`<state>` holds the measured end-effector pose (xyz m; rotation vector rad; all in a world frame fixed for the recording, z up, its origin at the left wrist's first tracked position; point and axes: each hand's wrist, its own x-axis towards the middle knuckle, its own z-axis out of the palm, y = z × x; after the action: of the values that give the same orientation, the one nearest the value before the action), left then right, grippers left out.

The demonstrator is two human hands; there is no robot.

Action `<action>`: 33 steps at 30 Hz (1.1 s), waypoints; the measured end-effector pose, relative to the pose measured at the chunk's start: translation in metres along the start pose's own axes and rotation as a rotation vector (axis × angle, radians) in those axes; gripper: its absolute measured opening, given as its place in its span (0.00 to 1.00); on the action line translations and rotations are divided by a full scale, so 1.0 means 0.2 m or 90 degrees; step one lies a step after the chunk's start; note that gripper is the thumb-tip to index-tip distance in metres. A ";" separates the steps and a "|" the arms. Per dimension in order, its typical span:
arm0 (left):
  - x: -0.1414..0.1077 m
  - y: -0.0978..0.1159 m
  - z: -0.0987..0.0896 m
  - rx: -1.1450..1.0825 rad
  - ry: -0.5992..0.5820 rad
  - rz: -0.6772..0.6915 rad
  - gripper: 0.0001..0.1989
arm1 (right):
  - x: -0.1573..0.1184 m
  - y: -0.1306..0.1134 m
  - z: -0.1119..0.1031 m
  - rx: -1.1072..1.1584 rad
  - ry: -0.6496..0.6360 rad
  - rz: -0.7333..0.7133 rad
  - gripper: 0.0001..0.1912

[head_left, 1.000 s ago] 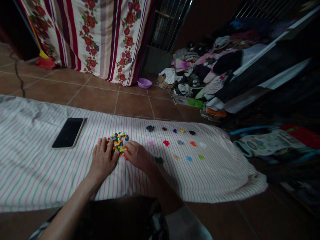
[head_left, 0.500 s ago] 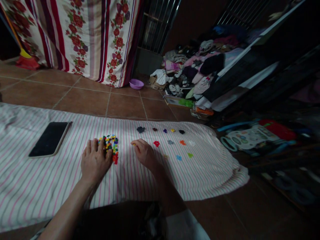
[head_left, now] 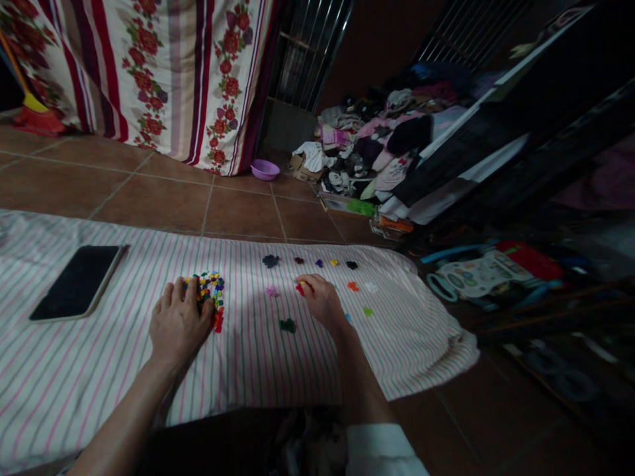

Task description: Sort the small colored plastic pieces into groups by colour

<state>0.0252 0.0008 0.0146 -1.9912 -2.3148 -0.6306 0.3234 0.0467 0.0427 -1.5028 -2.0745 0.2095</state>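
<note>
My left hand (head_left: 178,320) lies palm down with its fingers spread, over the left side of a mixed pile of small coloured pieces (head_left: 213,284). Red pieces (head_left: 219,320) form the pile's near end, beside my thumb. My right hand (head_left: 320,301) is closed in a pinch on a small yellow piece (head_left: 303,283), right by the red cluster (head_left: 298,289), which it partly covers. Around it are sorted clusters: pink (head_left: 272,291), dark green (head_left: 288,325), dark grey (head_left: 270,261), yellow (head_left: 334,262), black (head_left: 352,265), orange (head_left: 352,286), white (head_left: 371,287) and lime green (head_left: 368,311).
A phone (head_left: 77,283) lies on the striped cloth (head_left: 238,377) to the left. Beyond the cloth, a purple bowl (head_left: 265,170) stands on the tiled floor (head_left: 238,208), near a heap of clothes (head_left: 381,135). A floral curtain (head_left: 173,79) hangs behind.
My right hand has moved right with the yellow piece, from between the pile and the clusters to the red cluster, uncovering the pink and dark green ones. My left hand stays at the pile.
</note>
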 end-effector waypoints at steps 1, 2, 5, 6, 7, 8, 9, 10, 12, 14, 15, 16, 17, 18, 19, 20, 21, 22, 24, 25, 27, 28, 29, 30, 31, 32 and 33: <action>0.00 0.00 0.00 0.002 -0.001 0.000 0.30 | -0.01 0.02 -0.01 -0.006 -0.005 0.015 0.13; 0.00 0.00 0.00 0.004 -0.001 0.001 0.30 | -0.01 0.04 -0.03 -0.010 -0.008 0.033 0.13; 0.00 0.01 0.00 0.003 0.005 0.010 0.29 | -0.02 0.10 -0.06 -0.015 -0.010 0.086 0.13; 0.00 0.01 0.00 0.001 0.009 0.012 0.29 | -0.03 0.12 -0.06 -0.015 -0.008 0.096 0.13; 0.00 0.01 0.00 -0.002 0.012 0.012 0.28 | -0.03 0.15 -0.07 -0.015 -0.005 0.102 0.13; 0.00 0.01 0.00 -0.002 0.014 0.010 0.28 | -0.03 0.17 -0.07 -0.016 0.000 0.105 0.13; 0.00 0.01 0.00 -0.002 0.016 0.008 0.28 | -0.03 0.19 -0.07 -0.019 0.005 0.106 0.13; 0.00 0.01 0.00 -0.001 0.015 0.007 0.29 | -0.03 0.21 -0.08 -0.023 0.013 0.108 0.13; 0.00 0.01 -0.01 0.005 0.007 0.007 0.29 | -0.03 0.26 -0.08 -0.036 0.034 0.114 0.14; 0.00 0.02 -0.02 0.016 -0.012 0.008 0.29 | -0.02 0.32 -0.08 -0.038 0.057 0.117 0.14; 0.00 0.02 -0.03 0.023 -0.025 0.009 0.29 | -0.02 0.35 -0.09 -0.033 0.071 0.118 0.14; 0.00 0.02 -0.03 0.031 -0.036 0.008 0.29 | -0.01 0.39 -0.09 -0.026 0.086 0.120 0.13; 0.00 0.02 -0.04 0.037 -0.045 0.006 0.29 | -0.01 0.42 -0.09 -0.019 0.102 0.125 0.13; 0.00 0.02 -0.04 0.042 -0.050 0.004 0.29 | 0.00 0.46 -0.09 -0.014 0.120 0.132 0.13; 0.00 0.02 -0.04 0.044 -0.050 0.003 0.29 | 0.01 0.49 -0.09 -0.011 0.137 0.142 0.13; 0.00 0.02 -0.04 0.046 -0.047 0.002 0.29 | 0.01 0.53 -0.09 -0.011 0.149 0.155 0.14; 0.00 0.02 -0.04 0.047 -0.042 0.001 0.28 | 0.02 0.56 -0.10 -0.012 0.156 0.171 0.14; 0.00 0.01 -0.04 0.046 -0.038 0.002 0.28 | 0.03 0.59 -0.10 -0.015 0.158 0.188 0.14; 0.00 0.01 -0.03 0.044 -0.030 0.004 0.29 | 0.05 0.64 -0.10 -0.029 0.151 0.227 0.15; 0.00 0.01 -0.03 0.043 -0.028 0.006 0.29 | 0.07 0.65 -0.10 -0.041 0.146 0.244 0.15; 0.00 0.01 -0.02 0.041 -0.029 0.010 0.29 | 0.10 0.67 -0.10 -0.077 0.140 0.273 0.16; 0.00 0.01 -0.02 0.040 -0.031 0.012 0.29 | 0.11 0.68 -0.10 -0.096 0.138 0.286 0.16; 0.00 0.00 -0.02 0.039 -0.032 0.012 0.29 | 0.13 0.69 -0.09 -0.117 0.138 0.298 0.17; 0.00 0.00 -0.02 0.039 -0.032 0.010 0.29 | 0.14 0.70 -0.09 -0.136 0.138 0.309 0.18; 0.00 0.00 -0.01 0.038 -0.029 0.006 0.29 | 0.15 0.71 -0.08 -0.152 0.138 0.321 0.18; 0.00 -0.01 -0.01 0.037 -0.026 0.005 0.29 | 0.17 0.73 -0.07 -0.164 0.139 0.324 0.18; 0.00 -0.01 0.00 0.035 -0.024 0.009 0.29 | 0.18 0.74 -0.07 -0.172 0.141 0.316 0.18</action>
<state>0.0226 -0.0003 0.0138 -2.0102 -2.3108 -0.5269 0.4453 0.1295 0.0012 -2.0870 -1.5760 -0.0555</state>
